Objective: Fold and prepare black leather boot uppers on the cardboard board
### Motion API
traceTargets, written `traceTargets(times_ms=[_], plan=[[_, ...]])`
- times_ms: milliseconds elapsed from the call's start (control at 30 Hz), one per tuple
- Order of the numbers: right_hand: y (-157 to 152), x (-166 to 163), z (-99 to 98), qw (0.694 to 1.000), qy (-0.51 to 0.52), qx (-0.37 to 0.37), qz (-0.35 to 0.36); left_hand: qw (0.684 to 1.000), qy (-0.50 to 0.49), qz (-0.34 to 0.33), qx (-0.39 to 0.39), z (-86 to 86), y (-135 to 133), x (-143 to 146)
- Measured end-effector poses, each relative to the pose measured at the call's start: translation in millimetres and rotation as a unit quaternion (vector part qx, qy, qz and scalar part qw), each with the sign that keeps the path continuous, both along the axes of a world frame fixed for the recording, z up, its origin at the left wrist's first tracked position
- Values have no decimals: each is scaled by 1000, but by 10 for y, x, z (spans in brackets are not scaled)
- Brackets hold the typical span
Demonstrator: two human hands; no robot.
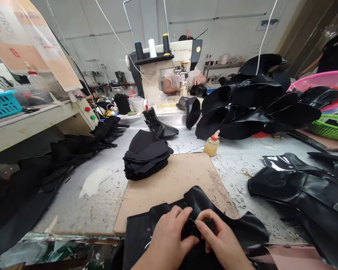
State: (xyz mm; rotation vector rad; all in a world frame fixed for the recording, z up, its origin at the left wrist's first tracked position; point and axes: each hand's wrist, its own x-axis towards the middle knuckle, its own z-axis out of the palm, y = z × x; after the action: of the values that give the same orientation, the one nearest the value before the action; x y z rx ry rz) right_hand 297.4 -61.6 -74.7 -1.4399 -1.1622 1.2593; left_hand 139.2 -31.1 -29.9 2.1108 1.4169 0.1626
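At the near edge of the table, a black leather boot upper (228, 215) lies partly on the tan board and partly over the front edge. My left hand (169, 236) curls its thumb and fingers around a dark, shiny part in the middle of it. Close beside it, my right hand (218, 234) pinches the same part between thumb and index finger. The small piece between my fingertips is dark and mostly hidden. Beyond my hands, a stack of black fabric pieces (146, 155) rests on the tan board (183, 172).
A glue bottle (212, 145) stands behind the board. Boot uppers (301, 187) lie right, more (242, 105) are piled behind, and black pieces (56, 157) line the left. A finished-looking boot (160, 125) stands near a sewing machine (154, 75); another person (171, 82) works behind it.
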Motion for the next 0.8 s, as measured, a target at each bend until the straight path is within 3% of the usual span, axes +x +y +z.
traceTargets(times_ms=[167,267,367,467,600,700,800], plan=[[-33,-53,62,972,-184,132,55,996,57,-44,57,-89,-36,26],[-57,-52,49,953,-205,203,89,991,86,-60,78,-108,-75,32],[-78,-24,35,948,-210,218,104,988,110,-70,82,-100,-119,53],[-82,11,26,966,-169,172,89,993,89,-56,61,-82,-127,87],[-32,38,-14,998,-47,33,4,999,-16,28,-36,-39,-36,94],[14,31,-54,997,38,-58,-44,992,-58,55,-96,3,63,66],[22,5,-70,991,73,-90,-69,986,-84,56,-133,39,122,44]])
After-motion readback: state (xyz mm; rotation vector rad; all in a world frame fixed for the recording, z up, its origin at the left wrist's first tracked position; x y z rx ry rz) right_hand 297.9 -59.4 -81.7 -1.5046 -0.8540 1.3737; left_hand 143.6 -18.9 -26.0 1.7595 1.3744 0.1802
